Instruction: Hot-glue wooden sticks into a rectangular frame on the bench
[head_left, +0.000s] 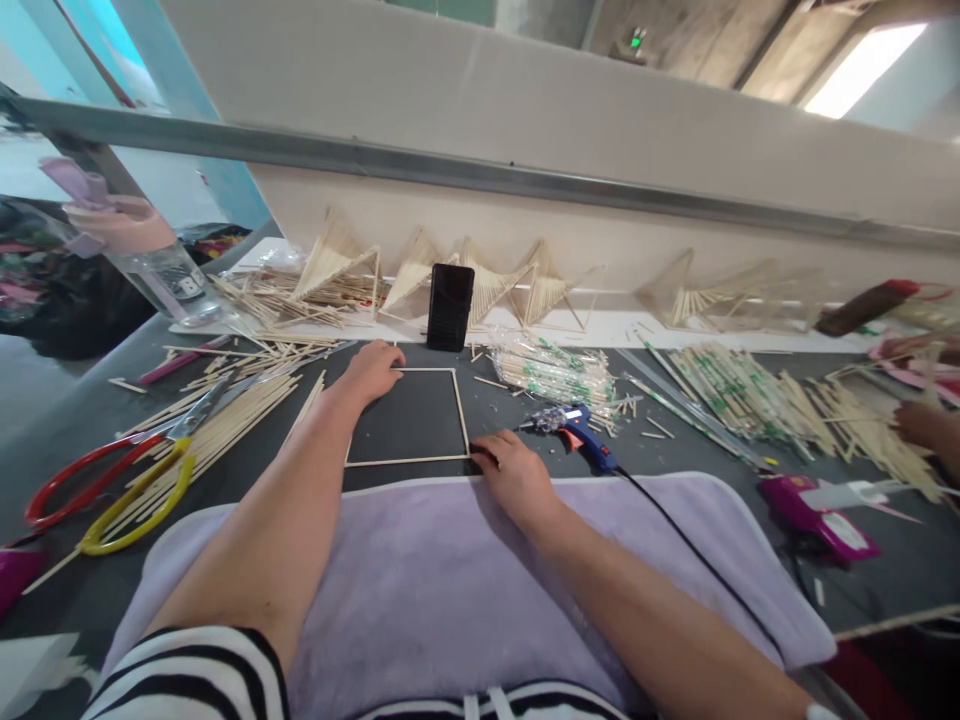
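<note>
A square frame of thin wooden sticks (460,412) lies flat on the dark table, just beyond the lilac cloth. At its far left corner, the fingers of my left hand (370,372) are closed on the stick; my wrist and forearm hide part of the left side. My right hand (516,472) pinches the near right corner between thumb and fingers. Just right of that hand rests a blue glue gun (592,442), its nozzle pointing left and its black cord running over the cloth (450,590). A black phone (450,307) stands upright behind the frame.
Scissors with red and yellow handles (178,430) lie on loose sticks (225,440) at left, near a water bottle (161,265). Bagged sticks (551,372) lie beyond the glue gun. Twisted stick models (540,285) line the back ledge. Another person's hand (926,425) is at far right.
</note>
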